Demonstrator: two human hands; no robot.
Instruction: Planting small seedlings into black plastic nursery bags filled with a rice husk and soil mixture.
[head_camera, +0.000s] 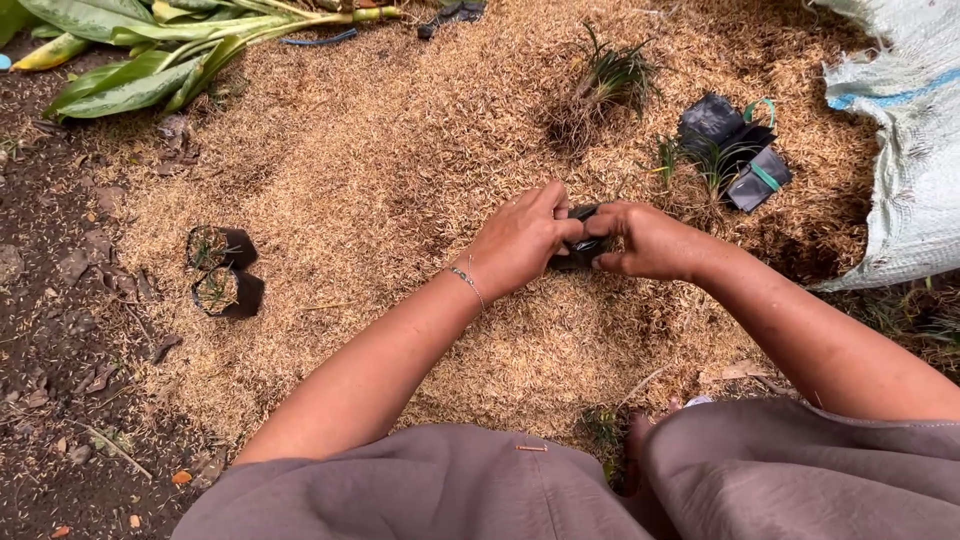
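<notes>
Both hands meet over a heap of rice husk (400, 160). My left hand (520, 240) and my right hand (645, 240) pinch a small black plastic nursery bag (580, 245) between their fingers, holding it just above the husk. Most of the bag is hidden by the fingers. A thin bracelet sits on the left wrist.
Two filled black nursery bags (225, 270) with small seedlings stand at the left edge of the husk. A grassy plant clump (605, 85) lies beyond the hands. A bundle of black bags (735, 150) lies at right, next to a white woven sack (905, 150). Broad green leaves (150, 50) lie top left.
</notes>
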